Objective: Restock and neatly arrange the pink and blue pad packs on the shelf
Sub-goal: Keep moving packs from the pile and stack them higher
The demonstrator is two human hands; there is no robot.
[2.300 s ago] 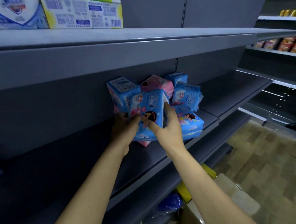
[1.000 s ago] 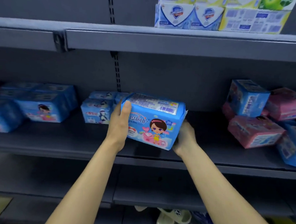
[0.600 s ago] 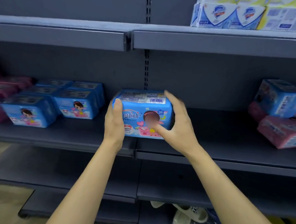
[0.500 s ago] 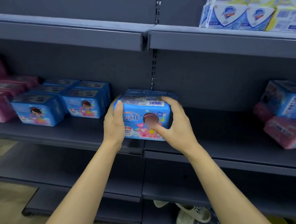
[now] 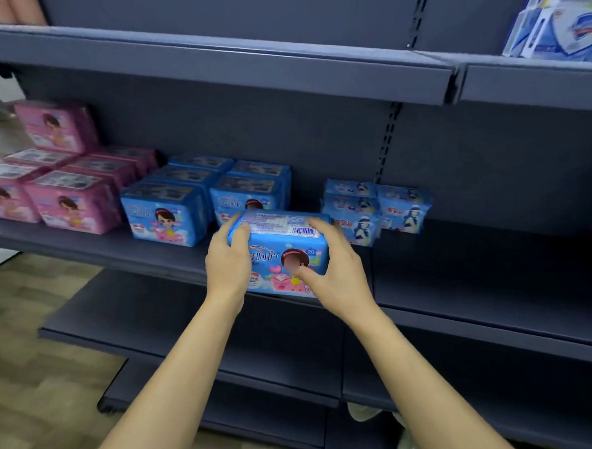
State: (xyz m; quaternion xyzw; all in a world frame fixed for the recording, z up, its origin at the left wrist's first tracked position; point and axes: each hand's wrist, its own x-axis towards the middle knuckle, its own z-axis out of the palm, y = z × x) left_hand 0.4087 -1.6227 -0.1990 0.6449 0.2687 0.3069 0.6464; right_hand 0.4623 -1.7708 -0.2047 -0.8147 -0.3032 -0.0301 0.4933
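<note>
Both hands hold one blue pad pack [image 5: 280,244] at the front edge of the grey shelf [image 5: 472,302]. My left hand [image 5: 229,265] grips its left end, my right hand [image 5: 336,271] grips its right end with the thumb across the front. Directly behind it stands a row of blue packs [image 5: 245,190], and a second blue row [image 5: 166,210] lines up to the left. Pink packs [image 5: 73,202] fill the shelf's left end, one pink pack [image 5: 54,126] stacked on top.
Smaller blue packs with a different print [image 5: 374,208] sit to the right of the held pack. The upper shelf [image 5: 227,66] overhangs closely. White and blue soap boxes [image 5: 572,29] stand at the top right. Lower shelves and wood-look floor [image 5: 24,347] lie below.
The view and the held blue pack have shifted left along the shelf, from the jumbled pile on the right to the tidy blue rows. My right hand moved from under the pack to its right end.
</note>
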